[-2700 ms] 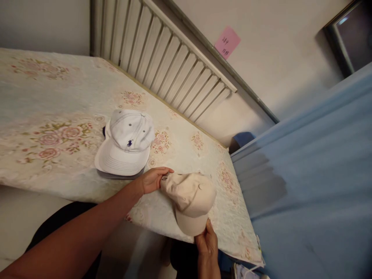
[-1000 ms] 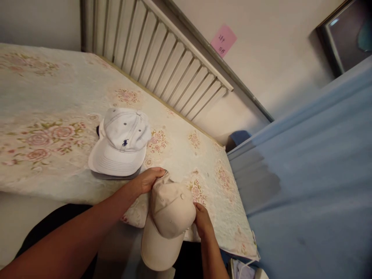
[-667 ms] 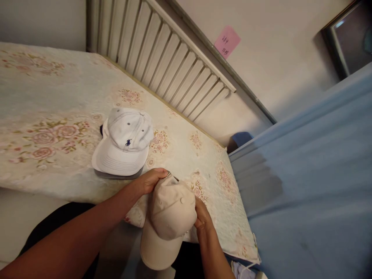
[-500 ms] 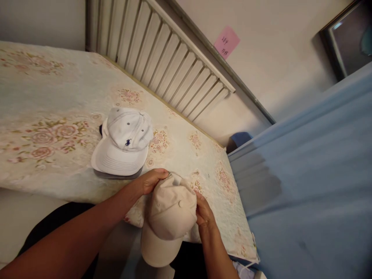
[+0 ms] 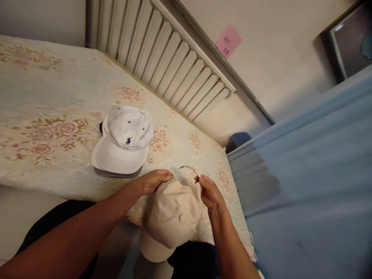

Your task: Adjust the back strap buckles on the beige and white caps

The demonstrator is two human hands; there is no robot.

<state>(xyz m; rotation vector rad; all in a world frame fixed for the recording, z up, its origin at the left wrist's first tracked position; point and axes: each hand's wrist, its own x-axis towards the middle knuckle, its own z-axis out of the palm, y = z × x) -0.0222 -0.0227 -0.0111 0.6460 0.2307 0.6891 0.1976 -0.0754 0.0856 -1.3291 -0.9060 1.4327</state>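
My left hand (image 5: 155, 181) and right hand (image 5: 211, 191) pinch the beige cloth baseball cap (image 5: 176, 213), likely light and floppy, so best held at back, right of white cloth cap (image 5: 126, 131).

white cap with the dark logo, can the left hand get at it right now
Probably yes: the left hand is close to the white cap with nothing visible between them, though it would first have to release the beige cap.

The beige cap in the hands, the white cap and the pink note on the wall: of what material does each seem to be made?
Beige cap: probably cotton-like woven fabric, matte; its crown wrinkles softly.
White cap: likely similar matte fabric; stitched rows follow its brim.
Pink note: probably paper, flat and matte, with handwriting; thin card is possible.
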